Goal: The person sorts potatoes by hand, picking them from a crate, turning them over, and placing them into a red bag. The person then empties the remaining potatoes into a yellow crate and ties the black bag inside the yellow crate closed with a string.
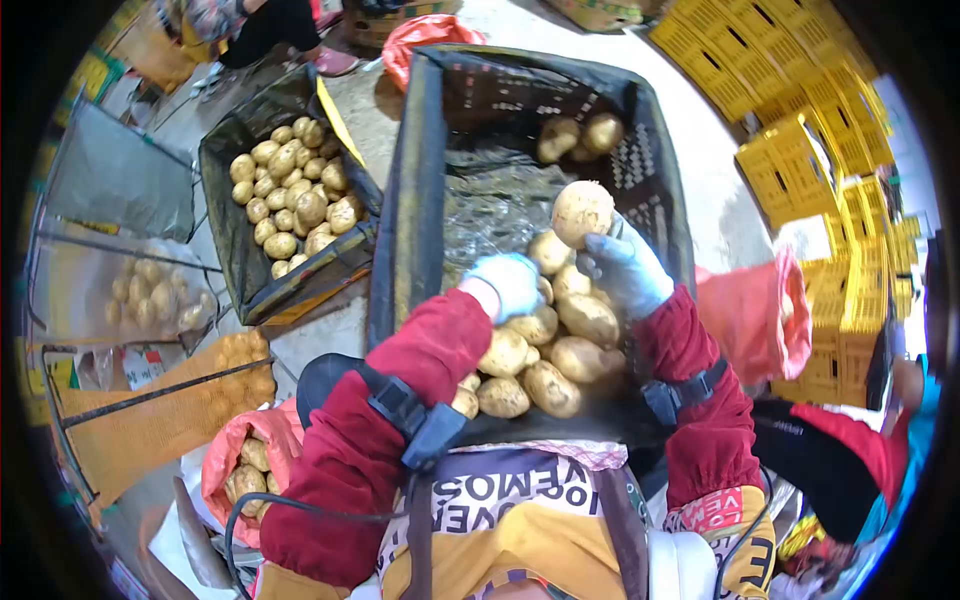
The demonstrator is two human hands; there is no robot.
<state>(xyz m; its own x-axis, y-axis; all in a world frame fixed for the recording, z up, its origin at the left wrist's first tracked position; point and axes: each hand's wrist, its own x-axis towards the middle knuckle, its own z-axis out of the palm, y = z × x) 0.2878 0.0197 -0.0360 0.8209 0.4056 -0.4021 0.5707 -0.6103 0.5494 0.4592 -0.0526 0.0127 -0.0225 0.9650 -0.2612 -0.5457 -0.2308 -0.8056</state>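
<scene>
My right hand (632,268), in a light blue glove with a darker grey palm, is closed on a large round potato (583,213) held up over the big black-lined crate (412,215). My left hand (505,285), gloved in pale blue, reaches down into the same crate at the edge of the potato pile (552,388). Its back faces me and its fingertips are hidden, right beside a potato (535,324). Most potatoes lie at the near end of this crate. A few more potatoes (580,137) sit in its far right corner.
A smaller lined crate (232,262) full of potatoes stands at left. Pink sacks (755,315) (222,462) flank me, the left one holding potatoes. Net and clear bags hang on a frame (130,255). Yellow crates (790,165) are stacked right. Other people (285,35) are nearby.
</scene>
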